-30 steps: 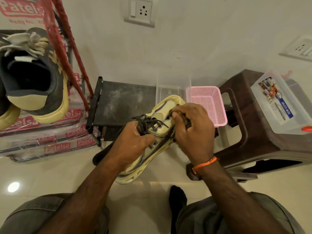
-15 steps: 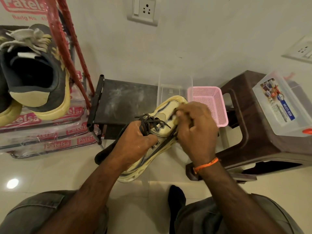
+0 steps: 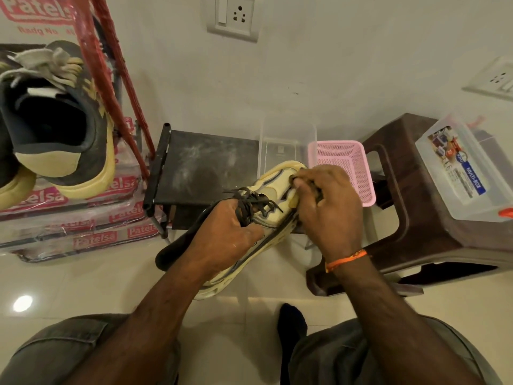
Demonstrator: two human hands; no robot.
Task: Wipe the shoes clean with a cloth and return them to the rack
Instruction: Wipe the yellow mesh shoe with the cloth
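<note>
A cream sneaker (image 3: 273, 187) with dark laces is held above the floor, toe pointing away from me. My left hand (image 3: 224, 240) grips it around the laced middle. At the toe end, my right hand (image 3: 327, 207) presses a small dark cloth (image 3: 296, 179) against the upper; most of the cloth is hidden under the fingers. A dark sneaker with a cream sole (image 3: 55, 129) rests on the red rack (image 3: 94, 59) at the upper left, and part of a second shoe shows at the left edge.
A black low stand (image 3: 200, 165) sits against the wall behind the shoe, with a clear container (image 3: 286, 140) and a pink basket (image 3: 347, 162) beside it. To the right, a brown stool (image 3: 410, 218) carries a clear plastic box (image 3: 458, 168). Wrapped packs (image 3: 83, 234) lie under the rack.
My right hand has slid with the cloth a little further up the shoe toward the toe. The left hand keeps its grip on the laced middle.
</note>
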